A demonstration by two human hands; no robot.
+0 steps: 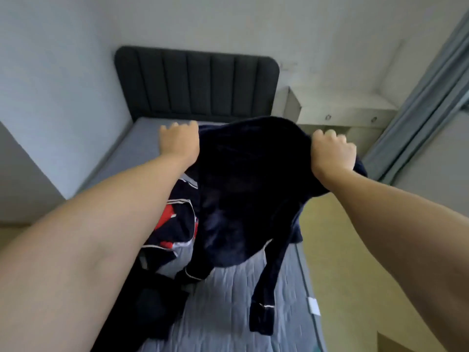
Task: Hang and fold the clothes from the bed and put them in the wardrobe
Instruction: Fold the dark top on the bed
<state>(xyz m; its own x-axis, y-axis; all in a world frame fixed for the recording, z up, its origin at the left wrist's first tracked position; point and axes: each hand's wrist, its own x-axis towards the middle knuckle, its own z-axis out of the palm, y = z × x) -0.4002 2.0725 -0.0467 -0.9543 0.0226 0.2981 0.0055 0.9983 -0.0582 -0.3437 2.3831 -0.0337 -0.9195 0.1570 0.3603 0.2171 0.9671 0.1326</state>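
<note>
Head: top (243, 179) blurred; left hand (179, 144), right hand (333, 153) holding.

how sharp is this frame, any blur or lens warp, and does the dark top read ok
Head view: soft throughout, with motion smear on the left hand, the right hand and the mattress quilting; head view, wide-angle warp leans the walls inward and stretches the forearms; the navy top that both hands grip is nearly black, its folds barely readable; light is flat, no glare.
</note>
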